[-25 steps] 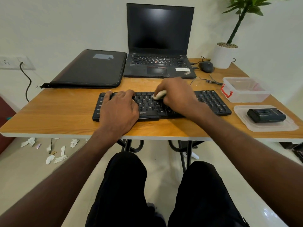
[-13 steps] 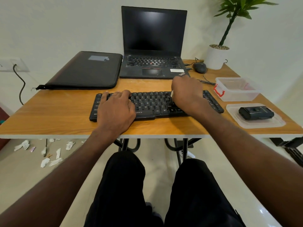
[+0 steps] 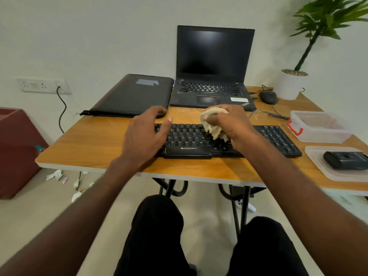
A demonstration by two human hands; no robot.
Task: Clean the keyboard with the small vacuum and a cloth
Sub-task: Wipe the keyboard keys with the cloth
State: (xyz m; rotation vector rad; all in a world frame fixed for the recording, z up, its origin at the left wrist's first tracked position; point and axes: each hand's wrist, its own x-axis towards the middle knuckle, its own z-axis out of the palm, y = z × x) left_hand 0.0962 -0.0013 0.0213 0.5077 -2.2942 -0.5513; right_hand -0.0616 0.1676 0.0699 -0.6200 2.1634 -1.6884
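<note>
Right hand [image 3: 229,124] bunches the cloth [image 3: 214,124] over the keyboard [image 3: 274,138] mid-desk, left hand [image 3: 145,136] spread on its left end — a dangling corner could snag a keycap and pop it.

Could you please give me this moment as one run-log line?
step: wiping | right hand: grips cloth over keyboard | left hand: rests on keyboard's left end | vacuum: idle on lid

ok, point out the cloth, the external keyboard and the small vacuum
cloth [image 3: 214,124], head view, bunched middle.
external keyboard [image 3: 276,137], head view, right-hand key block.
small vacuum [image 3: 346,159], head view, top face.
</note>
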